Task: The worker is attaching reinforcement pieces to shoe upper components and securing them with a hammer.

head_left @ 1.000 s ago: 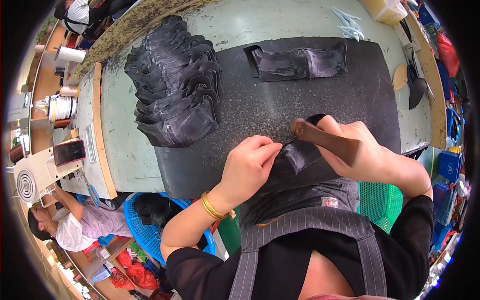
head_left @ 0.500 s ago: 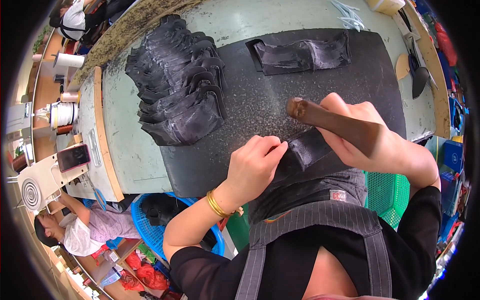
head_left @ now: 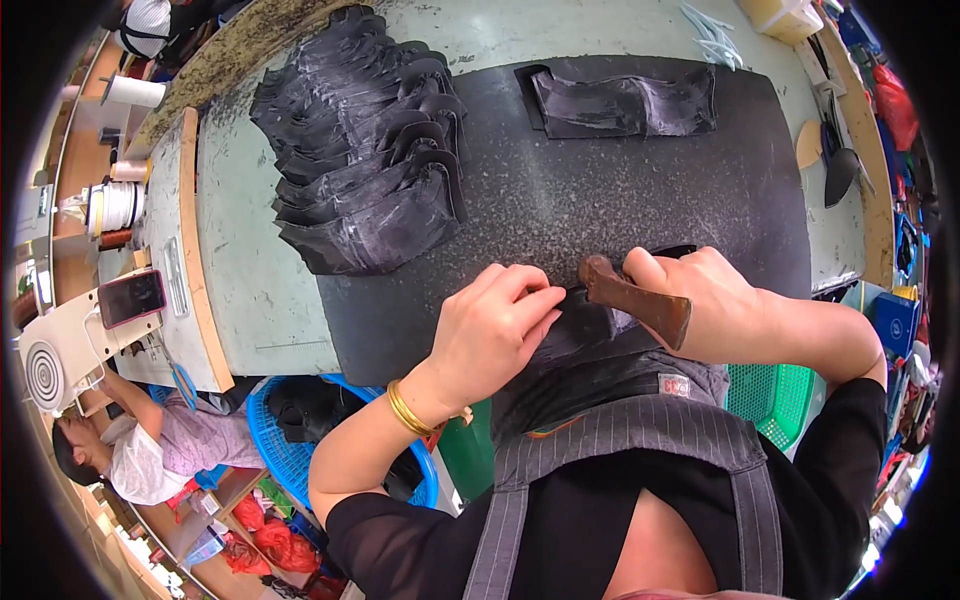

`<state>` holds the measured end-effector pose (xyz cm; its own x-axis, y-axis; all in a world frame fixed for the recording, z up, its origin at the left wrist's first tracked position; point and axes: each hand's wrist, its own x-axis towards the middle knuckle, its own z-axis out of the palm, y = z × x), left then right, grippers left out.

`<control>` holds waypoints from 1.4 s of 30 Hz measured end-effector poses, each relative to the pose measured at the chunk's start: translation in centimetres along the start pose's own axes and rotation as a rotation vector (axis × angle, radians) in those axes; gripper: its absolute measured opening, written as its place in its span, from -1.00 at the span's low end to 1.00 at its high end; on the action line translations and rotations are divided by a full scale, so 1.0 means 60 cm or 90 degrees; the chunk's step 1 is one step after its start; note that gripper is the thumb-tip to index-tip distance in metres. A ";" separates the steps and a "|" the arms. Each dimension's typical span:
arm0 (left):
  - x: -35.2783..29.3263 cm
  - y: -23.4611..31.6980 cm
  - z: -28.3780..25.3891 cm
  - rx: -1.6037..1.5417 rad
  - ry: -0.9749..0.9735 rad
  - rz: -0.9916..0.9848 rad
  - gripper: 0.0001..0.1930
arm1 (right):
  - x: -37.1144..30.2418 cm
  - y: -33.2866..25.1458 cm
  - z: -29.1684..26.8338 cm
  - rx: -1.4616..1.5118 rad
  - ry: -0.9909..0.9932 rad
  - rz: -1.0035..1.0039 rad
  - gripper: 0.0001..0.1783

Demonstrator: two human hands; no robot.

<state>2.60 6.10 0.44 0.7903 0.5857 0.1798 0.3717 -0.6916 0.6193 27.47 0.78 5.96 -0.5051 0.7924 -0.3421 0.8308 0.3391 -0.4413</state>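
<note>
My right hand (head_left: 712,290) grips a brown hammer (head_left: 640,300), its rounded end toward the left and its flared end toward me; the handle is hidden. The hammer is low over a black leather-like piece (head_left: 620,322) at the near edge of a dark board (head_left: 610,205). At that piece's left edge, my left hand (head_left: 497,318) pinches it between thumb and fingers. Both hands and the hammer cover much of the piece.
Overlapping black pieces (head_left: 365,225) are stacked at the left of the board, and another black piece (head_left: 625,105) lies at its far side. Blue basket (head_left: 262,430) at lower left holds black pieces; a green basket (head_left: 775,395) stands at right. A person (head_left: 185,440) sits at left.
The hammer and my right hand have come down toward me, closer to the black piece. My left hand keeps its pinch with little movement. The view has shifted slightly.
</note>
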 end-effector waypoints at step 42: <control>-0.077 -0.045 -0.034 0.266 0.062 0.209 -0.65 | 0.049 -0.066 0.004 0.092 0.109 -0.153 -0.58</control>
<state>-3.04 6.14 -0.49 0.8563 0.3332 0.3947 0.2906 -0.9425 0.1650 22.62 1.66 6.50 -0.6256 0.7765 -0.0753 0.6447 0.4602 -0.6104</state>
